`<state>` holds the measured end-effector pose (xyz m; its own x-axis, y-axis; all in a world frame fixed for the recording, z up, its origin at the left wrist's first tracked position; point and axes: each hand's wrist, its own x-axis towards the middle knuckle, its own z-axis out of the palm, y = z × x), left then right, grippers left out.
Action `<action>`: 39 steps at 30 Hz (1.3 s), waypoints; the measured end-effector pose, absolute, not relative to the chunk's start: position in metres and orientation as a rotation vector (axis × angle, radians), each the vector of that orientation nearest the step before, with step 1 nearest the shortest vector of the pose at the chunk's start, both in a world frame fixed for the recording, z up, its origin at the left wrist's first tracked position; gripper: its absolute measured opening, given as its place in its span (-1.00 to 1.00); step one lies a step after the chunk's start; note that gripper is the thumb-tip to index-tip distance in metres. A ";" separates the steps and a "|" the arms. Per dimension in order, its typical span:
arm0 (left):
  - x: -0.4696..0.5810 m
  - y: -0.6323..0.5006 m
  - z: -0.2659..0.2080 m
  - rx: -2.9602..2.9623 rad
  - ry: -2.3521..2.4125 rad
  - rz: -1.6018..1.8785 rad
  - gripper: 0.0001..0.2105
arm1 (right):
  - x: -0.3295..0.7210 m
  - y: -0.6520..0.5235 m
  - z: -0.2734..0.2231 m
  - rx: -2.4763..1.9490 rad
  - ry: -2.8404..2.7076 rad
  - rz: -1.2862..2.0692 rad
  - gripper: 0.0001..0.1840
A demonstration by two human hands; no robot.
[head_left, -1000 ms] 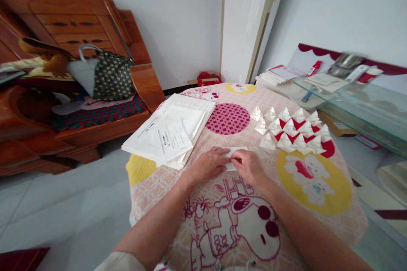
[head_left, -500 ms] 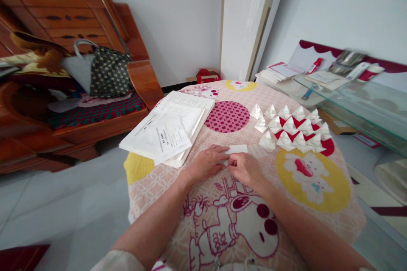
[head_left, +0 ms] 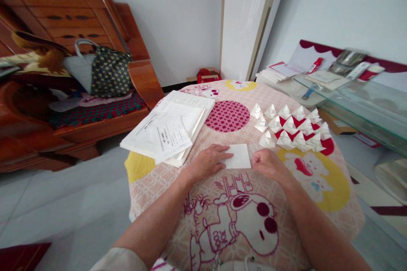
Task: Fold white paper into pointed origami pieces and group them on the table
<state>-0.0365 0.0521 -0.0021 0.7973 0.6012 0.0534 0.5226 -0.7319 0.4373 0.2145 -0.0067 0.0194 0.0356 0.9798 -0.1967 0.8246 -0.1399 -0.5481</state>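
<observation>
The right hand (head_left: 269,164), fingers curled, has moved off the white paper (head_left: 241,156), so only the left hand (head_left: 208,161), fingers spread flat, pins it midway between the table's (head_left: 146,192) side edges.

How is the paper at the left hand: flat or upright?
Flat: the white paper lies on the patterned tablecloth, with the left hand's fingers over it.

From the white sheet (head_left: 243,156), a lane runs toward 12 o'clock over the tabletop (head_left: 228,116), between the paper stack (head_left: 168,129) at 10 and folded paper pieces (head_left: 290,126) at 2. The left grip (head_left: 208,161) blocks 9, the right grip (head_left: 269,163) 3; 6 is open between the forearms (head_left: 308,216).
</observation>
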 end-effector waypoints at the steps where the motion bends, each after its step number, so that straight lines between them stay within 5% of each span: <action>1: -0.037 0.052 -0.002 2.581 0.846 0.272 -0.54 | 0.216 -0.007 0.021 -1.991 -1.843 0.771 -0.87; 7: -0.035 0.049 0.002 2.551 0.868 0.304 -0.53 | 0.184 -0.005 0.017 -1.560 -1.741 0.849 -0.89; 17: -0.020 0.038 -0.004 2.496 1.013 0.489 -0.48 | 0.166 -0.001 0.005 -1.648 -1.887 0.814 -0.85; 31: -0.064 0.064 0.000 2.378 0.753 0.255 -0.29 | 0.167 -0.002 0.000 -1.645 -1.865 0.828 -0.88; 39: -0.055 0.074 -0.006 2.260 0.994 0.603 -0.60 | 0.168 -0.003 0.003 -1.645 -1.844 0.866 -0.90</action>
<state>-0.0552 0.0741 -0.0064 0.6180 0.7689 0.1638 0.5009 -0.5457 0.6718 0.1675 -0.0026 0.0030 -0.1300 0.9909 -0.0356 0.6605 0.0598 -0.7485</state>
